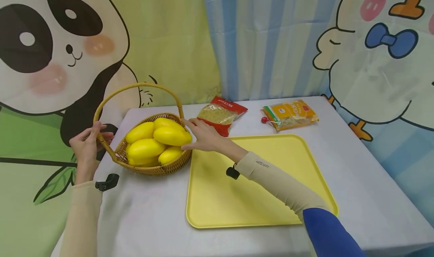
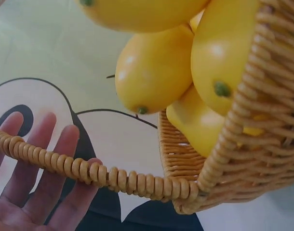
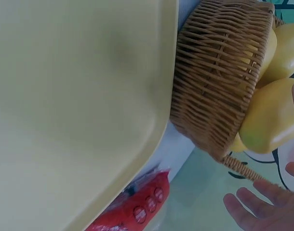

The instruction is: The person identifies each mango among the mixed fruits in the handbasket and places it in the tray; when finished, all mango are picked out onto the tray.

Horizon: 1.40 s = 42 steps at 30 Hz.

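Observation:
A round wicker basket (image 1: 169,169) with a tall arched handle (image 1: 142,84) stands at the table's left and holds several yellow mangoes (image 1: 146,149). My left hand (image 1: 84,146) is at the left side of the handle. In the left wrist view its fingers (image 2: 60,161) extend fairly straight behind the handle, which crosses in front of them. My right hand (image 1: 205,136) reaches across to the basket's right side, fingers spread beside the handle's other end and the rightmost mango. In the right wrist view that hand (image 3: 274,211) holds nothing, and part of it lies out of frame.
A yellow tray (image 1: 237,196) lies right of the basket, under my right forearm. Behind it are a red-edged clear food packet (image 1: 218,115) and an orange packet (image 1: 291,114) with a small red ball (image 1: 264,120) beside it. Cartoon-printed curtains (image 1: 264,42) hang behind the white table (image 1: 149,219).

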Each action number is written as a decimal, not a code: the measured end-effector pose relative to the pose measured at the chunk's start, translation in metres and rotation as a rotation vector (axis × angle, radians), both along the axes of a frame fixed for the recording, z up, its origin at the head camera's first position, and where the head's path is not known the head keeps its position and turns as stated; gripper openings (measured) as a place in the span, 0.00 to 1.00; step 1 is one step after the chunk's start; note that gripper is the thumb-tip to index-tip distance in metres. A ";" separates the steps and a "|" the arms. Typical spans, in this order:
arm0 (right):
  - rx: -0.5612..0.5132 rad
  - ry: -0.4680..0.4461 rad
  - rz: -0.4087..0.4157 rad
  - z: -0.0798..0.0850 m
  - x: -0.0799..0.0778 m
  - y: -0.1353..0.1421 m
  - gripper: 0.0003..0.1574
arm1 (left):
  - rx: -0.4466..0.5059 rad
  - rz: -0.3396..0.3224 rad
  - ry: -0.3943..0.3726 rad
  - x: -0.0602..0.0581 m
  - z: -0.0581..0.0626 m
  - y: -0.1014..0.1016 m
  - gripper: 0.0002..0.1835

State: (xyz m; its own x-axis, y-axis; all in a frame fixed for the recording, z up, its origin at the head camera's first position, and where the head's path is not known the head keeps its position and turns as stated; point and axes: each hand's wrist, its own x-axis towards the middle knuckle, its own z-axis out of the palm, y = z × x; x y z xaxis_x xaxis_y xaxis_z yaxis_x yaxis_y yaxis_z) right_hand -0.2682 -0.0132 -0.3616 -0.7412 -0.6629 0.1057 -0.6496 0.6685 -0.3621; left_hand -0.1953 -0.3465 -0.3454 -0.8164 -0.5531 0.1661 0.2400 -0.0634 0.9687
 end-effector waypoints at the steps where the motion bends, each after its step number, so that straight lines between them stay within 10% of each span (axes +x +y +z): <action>1: 0.001 -0.005 0.004 0.000 0.000 -0.004 0.60 | -0.004 0.002 -0.005 0.000 0.000 -0.001 0.20; 16: 0.029 0.037 0.050 0.003 0.009 -0.034 0.55 | -0.012 -0.157 -0.178 0.005 0.007 -0.014 0.16; 42: 0.042 0.105 0.092 0.019 0.012 -0.027 0.42 | 0.058 -0.140 -0.207 0.007 0.010 -0.010 0.15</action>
